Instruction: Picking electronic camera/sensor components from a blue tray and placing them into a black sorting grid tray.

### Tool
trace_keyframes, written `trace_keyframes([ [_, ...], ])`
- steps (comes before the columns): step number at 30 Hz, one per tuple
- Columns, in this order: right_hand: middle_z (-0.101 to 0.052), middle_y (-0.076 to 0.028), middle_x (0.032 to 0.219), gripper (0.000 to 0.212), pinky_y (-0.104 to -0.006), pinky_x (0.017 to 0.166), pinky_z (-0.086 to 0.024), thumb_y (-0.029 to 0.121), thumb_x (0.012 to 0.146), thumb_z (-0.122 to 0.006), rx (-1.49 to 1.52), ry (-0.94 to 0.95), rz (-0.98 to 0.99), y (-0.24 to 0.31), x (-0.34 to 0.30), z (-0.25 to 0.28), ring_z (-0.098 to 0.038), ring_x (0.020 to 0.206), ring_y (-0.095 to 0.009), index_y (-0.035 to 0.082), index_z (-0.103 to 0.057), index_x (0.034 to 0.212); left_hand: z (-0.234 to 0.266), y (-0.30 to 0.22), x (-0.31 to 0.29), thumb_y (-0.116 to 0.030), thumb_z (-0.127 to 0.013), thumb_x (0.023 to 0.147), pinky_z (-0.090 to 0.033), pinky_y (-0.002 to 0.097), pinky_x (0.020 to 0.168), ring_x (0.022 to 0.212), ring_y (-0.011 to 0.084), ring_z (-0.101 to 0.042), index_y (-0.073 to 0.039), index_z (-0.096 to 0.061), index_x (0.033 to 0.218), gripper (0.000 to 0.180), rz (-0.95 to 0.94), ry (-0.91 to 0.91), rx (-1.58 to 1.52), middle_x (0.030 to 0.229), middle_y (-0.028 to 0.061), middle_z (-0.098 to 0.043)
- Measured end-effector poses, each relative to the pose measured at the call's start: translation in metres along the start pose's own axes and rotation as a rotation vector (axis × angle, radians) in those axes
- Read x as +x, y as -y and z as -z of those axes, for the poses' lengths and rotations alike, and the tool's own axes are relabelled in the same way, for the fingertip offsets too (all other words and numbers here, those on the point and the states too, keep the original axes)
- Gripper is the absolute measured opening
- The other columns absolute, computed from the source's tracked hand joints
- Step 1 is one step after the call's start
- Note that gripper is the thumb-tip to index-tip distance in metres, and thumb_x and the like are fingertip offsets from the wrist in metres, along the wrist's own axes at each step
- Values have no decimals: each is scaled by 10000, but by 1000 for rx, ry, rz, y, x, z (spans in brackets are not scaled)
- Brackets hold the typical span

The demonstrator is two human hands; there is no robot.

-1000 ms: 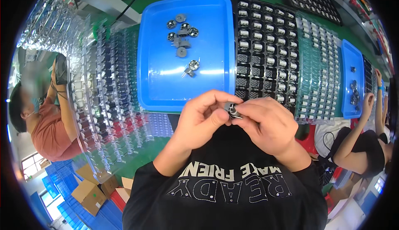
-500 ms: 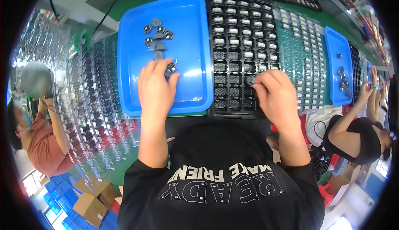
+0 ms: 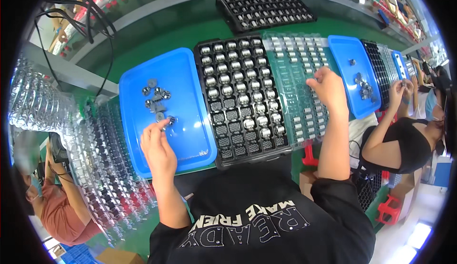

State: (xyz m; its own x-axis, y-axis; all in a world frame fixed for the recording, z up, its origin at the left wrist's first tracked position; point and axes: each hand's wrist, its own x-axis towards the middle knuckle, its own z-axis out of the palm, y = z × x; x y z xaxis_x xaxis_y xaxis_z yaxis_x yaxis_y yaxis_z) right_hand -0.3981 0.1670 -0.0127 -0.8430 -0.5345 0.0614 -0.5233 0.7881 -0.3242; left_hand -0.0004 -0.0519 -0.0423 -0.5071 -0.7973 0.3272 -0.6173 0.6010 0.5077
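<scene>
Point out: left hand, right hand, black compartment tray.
left hand [image 3: 159,149], head view, back of the hand
right hand [image 3: 328,88], head view, back of the hand
black compartment tray [image 3: 240,140], head view, empty lower cells

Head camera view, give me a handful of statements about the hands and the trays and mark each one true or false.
1. The left hand reaches into the blue tray beside the small metal parts. True.
2. The right hand rests on the black tray. False: it is over the clear tray to the right of the black one.
3. The black tray is full in every pocket. False: the pockets nearest the person are empty.
4. A second blue tray lies to the right of the clear tray. True.
5. The two hands meet in front of the chest. False: they are wide apart, one on each side of the black tray.
</scene>
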Motion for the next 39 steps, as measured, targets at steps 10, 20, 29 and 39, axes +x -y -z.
trace_keyframes([
  [10,-703,-112,891,140,-314,797,-533,45,919,-655,236,15,221,-54,7,-37,-686,877,-168,1,-689,1047,13,12,-6,-230,-505,1066,-416,279,660,799,168,-531,-105,-604,1212,216,594,163,-1766,1011,105,-624],
  [20,-640,-14,757,94,-276,685,-472,79,892,-702,181,137,100,-42,27,-35,-574,721,-107,18,-663,952,13,-9,-7,-335,-673,1010,-442,250,673,727,133,-560,-61,-553,1284,406,353,505,-1549,1160,142,-654],
  [29,-648,-37,855,130,-268,704,-497,27,917,-673,299,115,211,-62,17,-35,-615,765,-140,42,-686,1046,6,-3,-10,-165,-649,1024,-518,273,816,876,97,-601,-12,-630,1315,329,354,452,-1633,1166,47,-675],
  [39,-688,-36,950,113,-240,704,-511,71,1012,-624,670,-25,121,-5,-27,-37,-625,763,-102,3,-646,1100,10,7,-40,-87,-634,1010,-528,305,924,1040,126,-642,17,-597,1338,347,468,714,-1205,1213,77,-662],
])
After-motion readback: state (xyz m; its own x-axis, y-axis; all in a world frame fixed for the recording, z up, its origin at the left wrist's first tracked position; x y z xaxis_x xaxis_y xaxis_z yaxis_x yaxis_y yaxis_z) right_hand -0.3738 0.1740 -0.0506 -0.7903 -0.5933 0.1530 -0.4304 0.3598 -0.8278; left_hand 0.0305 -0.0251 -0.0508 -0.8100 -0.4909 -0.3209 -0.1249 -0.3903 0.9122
